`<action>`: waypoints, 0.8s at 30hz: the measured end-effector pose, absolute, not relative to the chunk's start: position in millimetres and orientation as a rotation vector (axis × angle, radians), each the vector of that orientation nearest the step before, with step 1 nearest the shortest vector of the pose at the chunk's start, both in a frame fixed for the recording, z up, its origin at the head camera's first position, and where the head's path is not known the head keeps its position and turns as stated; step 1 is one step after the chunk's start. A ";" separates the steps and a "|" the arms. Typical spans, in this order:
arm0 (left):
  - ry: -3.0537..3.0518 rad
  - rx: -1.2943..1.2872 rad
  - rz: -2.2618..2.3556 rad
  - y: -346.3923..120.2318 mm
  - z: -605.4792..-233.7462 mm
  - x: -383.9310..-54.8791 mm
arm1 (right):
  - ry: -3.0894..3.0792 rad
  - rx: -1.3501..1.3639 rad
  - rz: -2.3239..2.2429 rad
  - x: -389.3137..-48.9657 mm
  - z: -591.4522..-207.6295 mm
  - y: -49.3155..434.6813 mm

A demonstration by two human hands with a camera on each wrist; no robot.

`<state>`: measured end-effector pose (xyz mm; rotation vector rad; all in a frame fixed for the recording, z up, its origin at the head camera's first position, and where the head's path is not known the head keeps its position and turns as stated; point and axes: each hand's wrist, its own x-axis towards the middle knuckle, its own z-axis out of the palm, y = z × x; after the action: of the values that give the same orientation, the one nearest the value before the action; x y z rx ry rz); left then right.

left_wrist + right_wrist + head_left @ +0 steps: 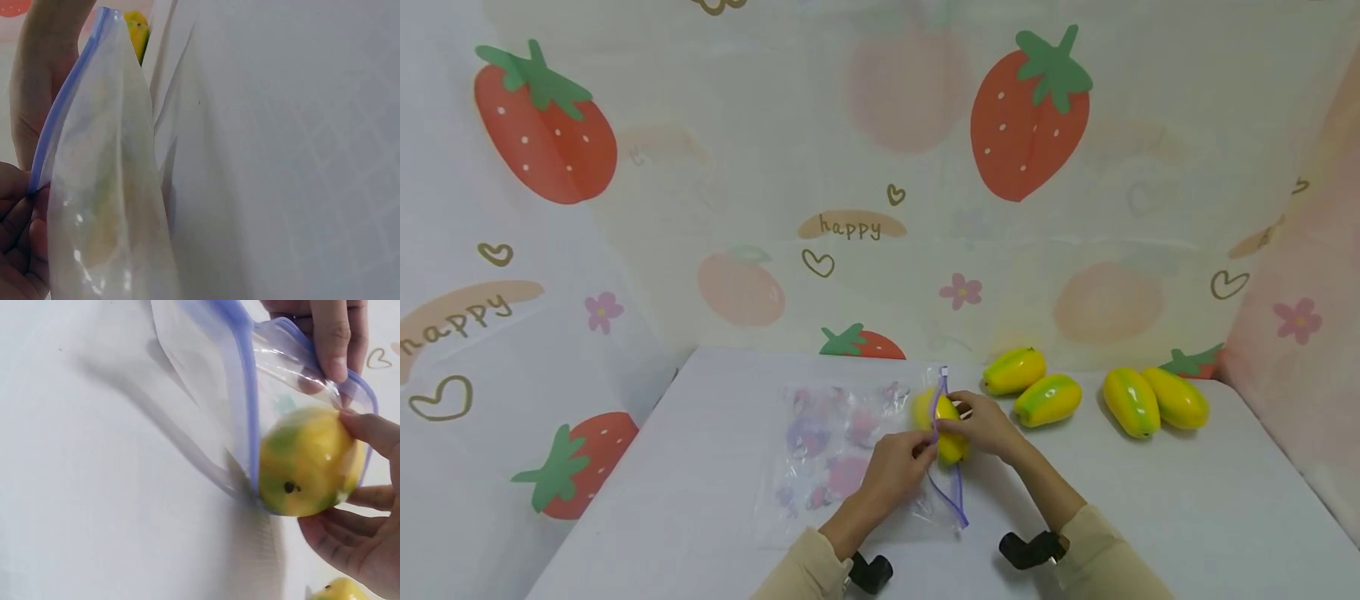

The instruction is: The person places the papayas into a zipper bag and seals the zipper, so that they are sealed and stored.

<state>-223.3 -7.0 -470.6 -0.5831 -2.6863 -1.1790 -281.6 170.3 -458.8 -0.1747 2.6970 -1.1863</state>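
A clear zip bag (808, 492) with a printed pattern lies flat on the table, its purple-edged mouth facing right. My left hand (891, 468) pinches the purple zip strip (57, 112) at the mouth. With fingers and thumb, my right hand (991, 427) grips a glossy yellow-green papaya (306, 469). The fruit sits partly inside the bag opening, its blunt, dark-spotted end showing in the right wrist view. Bag film covers part of it in the left wrist view.
Behind and right of my right hand lie two more papayas, one at the back (1015, 372) and one nearer (1048, 400). Another pair, including one papaya (1131, 403), rests farther right. A strawberry-printed cloth (865, 167) hangs behind the white table (1210, 517).
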 end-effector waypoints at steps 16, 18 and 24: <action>-2.673 -0.474 -1.096 -5.8 -470.2 -222.8 | 2.331 0.142 -1.729 -282.4 -467.3 159.3; -2.682 -0.467 -1.095 -6.2 -470.5 -223.3 | 2.280 0.139 -1.755 -283.3 -468.2 159.3; -2.676 -0.479 -1.146 -6.4 -471.1 -223.9 | 2.273 0.193 -1.801 -283.8 -469.9 154.0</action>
<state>-223.9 -6.4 -471.1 -0.4793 -2.6757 -1.1457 -283.8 154.0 -469.9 0.1926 2.2733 -1.8006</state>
